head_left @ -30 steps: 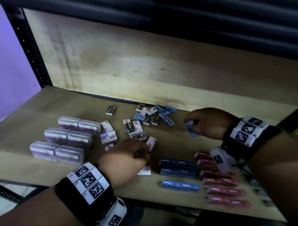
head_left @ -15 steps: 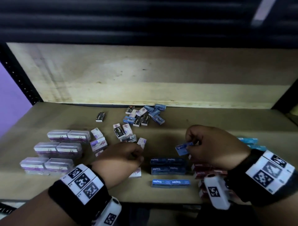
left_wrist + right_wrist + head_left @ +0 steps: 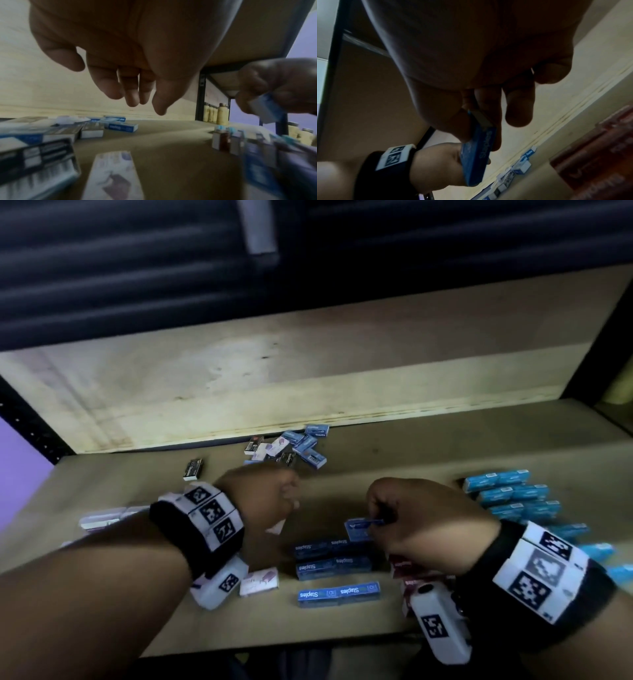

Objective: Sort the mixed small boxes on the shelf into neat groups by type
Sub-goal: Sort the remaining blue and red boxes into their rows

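The right hand [image 3: 428, 529] pinches a flat blue box [image 3: 359, 528] just above dark-blue cartons [image 3: 332, 558], red ones [image 3: 407, 571] beside them. The left hand [image 3: 263, 505], fingers loose and empty, hovers over the wooden shelf [image 3: 394, 460], a jumbled pile [image 3: 291, 446] beyond.

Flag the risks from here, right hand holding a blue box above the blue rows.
1. The right hand pinches the blue box by one end only; it could slip.
2. Setting it down may knock the blue rows askew.
3. The left hand, empty, hovers over the loose pile and could scatter it.
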Demonstrator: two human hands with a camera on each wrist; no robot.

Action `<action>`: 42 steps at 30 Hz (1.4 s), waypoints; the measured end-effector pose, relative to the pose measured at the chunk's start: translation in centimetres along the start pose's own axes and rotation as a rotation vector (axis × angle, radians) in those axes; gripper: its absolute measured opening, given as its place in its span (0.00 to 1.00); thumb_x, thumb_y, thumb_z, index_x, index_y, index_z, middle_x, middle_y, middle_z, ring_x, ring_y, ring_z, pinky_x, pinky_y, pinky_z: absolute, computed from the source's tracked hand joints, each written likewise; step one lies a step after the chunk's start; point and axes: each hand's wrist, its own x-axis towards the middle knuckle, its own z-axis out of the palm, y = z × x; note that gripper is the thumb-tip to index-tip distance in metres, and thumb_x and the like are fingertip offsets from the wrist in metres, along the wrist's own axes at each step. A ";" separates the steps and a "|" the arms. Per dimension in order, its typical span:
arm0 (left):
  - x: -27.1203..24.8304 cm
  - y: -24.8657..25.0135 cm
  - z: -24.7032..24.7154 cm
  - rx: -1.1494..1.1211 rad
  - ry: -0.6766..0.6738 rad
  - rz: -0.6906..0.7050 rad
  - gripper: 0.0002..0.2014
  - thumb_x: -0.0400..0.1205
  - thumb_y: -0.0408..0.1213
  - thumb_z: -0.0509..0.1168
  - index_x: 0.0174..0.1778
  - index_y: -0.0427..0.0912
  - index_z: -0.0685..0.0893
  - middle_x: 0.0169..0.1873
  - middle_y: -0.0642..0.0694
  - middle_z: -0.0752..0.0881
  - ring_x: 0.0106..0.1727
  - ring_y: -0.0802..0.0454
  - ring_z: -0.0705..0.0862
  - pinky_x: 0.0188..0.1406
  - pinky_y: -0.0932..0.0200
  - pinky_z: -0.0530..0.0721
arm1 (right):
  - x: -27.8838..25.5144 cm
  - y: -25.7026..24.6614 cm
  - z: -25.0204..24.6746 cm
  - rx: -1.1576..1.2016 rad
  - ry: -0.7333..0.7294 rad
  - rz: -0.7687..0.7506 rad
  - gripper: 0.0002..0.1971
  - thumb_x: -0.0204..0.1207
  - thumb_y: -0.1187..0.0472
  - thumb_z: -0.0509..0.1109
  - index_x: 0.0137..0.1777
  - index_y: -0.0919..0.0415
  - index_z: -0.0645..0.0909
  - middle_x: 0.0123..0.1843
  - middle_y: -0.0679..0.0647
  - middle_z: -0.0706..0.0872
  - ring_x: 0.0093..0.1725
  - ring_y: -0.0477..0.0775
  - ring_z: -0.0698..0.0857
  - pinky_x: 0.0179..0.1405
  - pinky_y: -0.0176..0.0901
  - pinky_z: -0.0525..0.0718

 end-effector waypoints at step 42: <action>6.6 3.8 -2.2 0.306 -0.135 -0.062 0.18 0.84 0.51 0.58 0.48 0.43 0.87 0.45 0.44 0.86 0.46 0.47 0.84 0.44 0.55 0.79 | -1.1 2.6 -0.7 0.097 0.057 0.023 0.12 0.63 0.45 0.72 0.46 0.42 0.77 0.38 0.40 0.84 0.38 0.39 0.81 0.34 0.39 0.79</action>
